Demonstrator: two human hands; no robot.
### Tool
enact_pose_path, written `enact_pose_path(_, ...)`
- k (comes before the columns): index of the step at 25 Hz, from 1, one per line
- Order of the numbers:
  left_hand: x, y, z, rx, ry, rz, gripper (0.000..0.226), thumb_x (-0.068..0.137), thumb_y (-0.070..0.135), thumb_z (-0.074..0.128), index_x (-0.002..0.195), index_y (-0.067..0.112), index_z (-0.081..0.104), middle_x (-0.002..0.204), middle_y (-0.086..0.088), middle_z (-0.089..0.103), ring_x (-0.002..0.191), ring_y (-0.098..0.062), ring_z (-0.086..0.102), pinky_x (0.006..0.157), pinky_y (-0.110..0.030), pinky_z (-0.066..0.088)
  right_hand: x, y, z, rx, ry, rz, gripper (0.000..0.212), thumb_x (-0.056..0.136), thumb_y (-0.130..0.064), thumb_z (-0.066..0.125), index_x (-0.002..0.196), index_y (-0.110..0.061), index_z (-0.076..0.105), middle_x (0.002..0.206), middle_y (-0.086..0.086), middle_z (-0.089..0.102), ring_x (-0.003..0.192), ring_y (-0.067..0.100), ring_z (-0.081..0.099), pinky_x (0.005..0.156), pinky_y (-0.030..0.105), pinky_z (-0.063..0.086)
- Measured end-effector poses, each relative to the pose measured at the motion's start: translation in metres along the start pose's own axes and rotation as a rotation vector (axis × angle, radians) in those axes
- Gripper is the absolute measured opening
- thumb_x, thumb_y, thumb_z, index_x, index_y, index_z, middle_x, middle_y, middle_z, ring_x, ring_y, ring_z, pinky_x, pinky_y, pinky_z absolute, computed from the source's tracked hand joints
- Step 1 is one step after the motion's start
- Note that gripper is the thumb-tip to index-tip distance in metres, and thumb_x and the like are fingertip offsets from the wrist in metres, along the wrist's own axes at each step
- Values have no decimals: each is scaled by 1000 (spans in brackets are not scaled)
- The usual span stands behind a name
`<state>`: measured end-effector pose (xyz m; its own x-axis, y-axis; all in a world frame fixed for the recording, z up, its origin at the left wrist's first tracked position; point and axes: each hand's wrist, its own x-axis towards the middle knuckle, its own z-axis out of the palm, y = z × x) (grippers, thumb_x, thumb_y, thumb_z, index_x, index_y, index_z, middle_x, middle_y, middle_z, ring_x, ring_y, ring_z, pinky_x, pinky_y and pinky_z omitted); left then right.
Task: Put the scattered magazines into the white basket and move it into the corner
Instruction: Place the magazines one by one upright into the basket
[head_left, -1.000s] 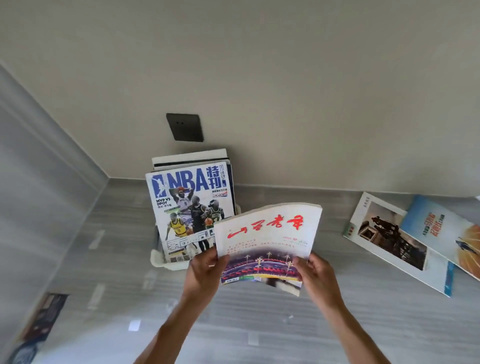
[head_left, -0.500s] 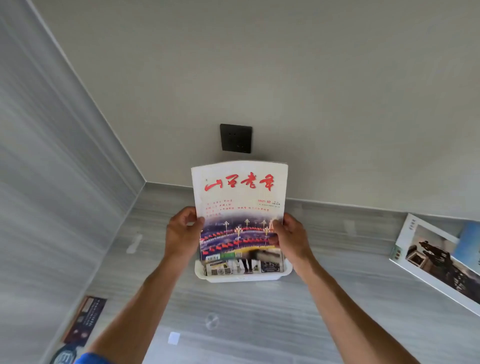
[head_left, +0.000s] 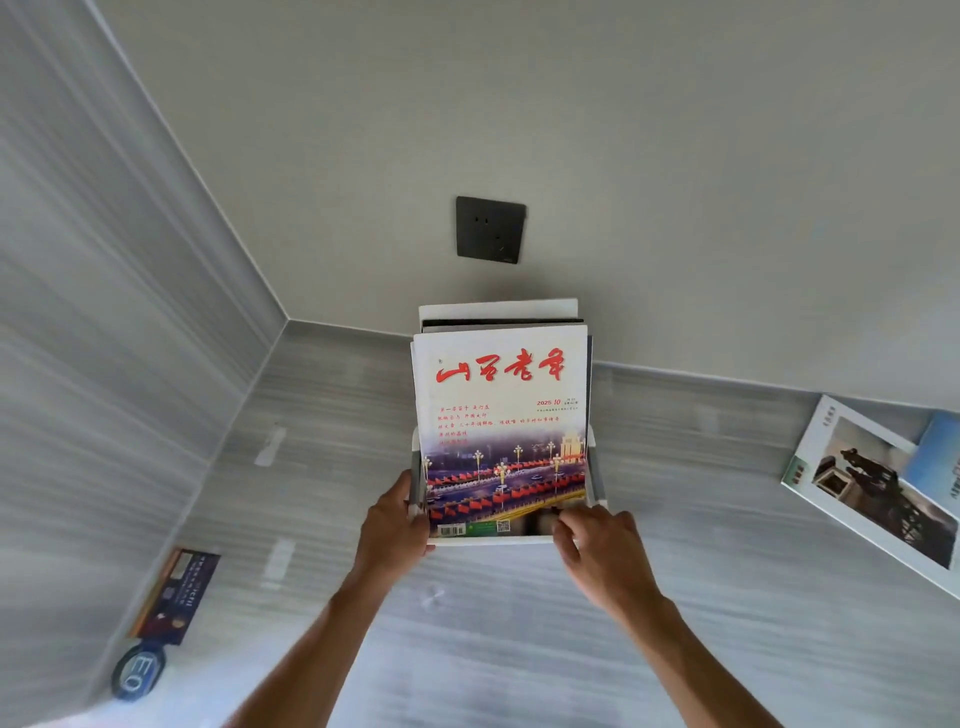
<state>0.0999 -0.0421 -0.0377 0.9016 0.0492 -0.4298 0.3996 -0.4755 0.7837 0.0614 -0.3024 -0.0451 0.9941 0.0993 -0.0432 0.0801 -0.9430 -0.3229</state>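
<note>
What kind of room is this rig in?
Probably a home or office room, seen down at a floor corner: grey wood-grain floor, plain wall with a dark wall socket low down, and magazines, one standing in a white basket, two lying at right.

Basket (head_left: 488, 541) mostly behind magazine (head_left: 501, 415)

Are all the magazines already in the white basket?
No: two magazines lie on the floor at the right, apart from the white basket, and a dark booklet lies at the left.
</note>
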Motion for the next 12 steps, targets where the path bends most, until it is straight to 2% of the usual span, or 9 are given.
enact_pose_path(2,-23,-8,12,-21,-35,41,59,85,1,48,115,52,53,96,5,74,69,-15,75,57,-42,63,-30,6,-6,0,-46,26,17,93,-24,55,79,-19,65,76,-2,71,71,20,65,69,37,43)
enact_pose_path(5,-74,-28,31,-31,-105,64,60,87,5,51,128,50,47,97,14,76,76,-10,75,54,-34,62,-93,12,-7,44,-64,44,11,87,-24,62,77,-22,65,71,-8,70,65,16,65,65,36,46)
enact_pose_path(7,-95,-34,39,182,-100,84,59,84,20,62,131,48,41,112,9,74,86,-12,74,64,-34,61,-120,24,-14,134,-68,74,12,86,-35,58,81,-27,65,75,-13,70,67,8,63,68,32,47)
enact_pose_path(8,-95,-32,39,250,-62,101,65,81,26,69,135,45,39,123,7,69,100,-13,70,76,-37,60,-121,34,-18,218,-3,115,15,84,-40,59,86,-27,66,80,-15,69,71,5,62,71,30,48)
enact_pose_path(10,-77,-16,36,107,-75,167,86,72,30,82,144,33,34,138,5,58,125,-16,56,95,-41,54,-100,53,-30,444,173,272,43,80,-48,67,113,-22,64,105,-13,66,93,3,59,83,26,48)
enact_pose_path(11,-64,0,33,-60,-136,199,91,68,27,86,143,30,36,138,6,58,126,-13,55,95,-38,54,-81,61,-38,597,166,374,65,76,-50,74,131,-21,54,122,-13,59,109,3,54,94,27,44)
enact_pose_path(12,-50,17,31,-236,-214,207,89,63,24,89,138,29,42,132,4,63,122,-14,59,89,-34,57,-60,64,-44,798,62,447,86,73,-46,81,144,-24,39,135,-13,51,120,4,49,103,31,40)
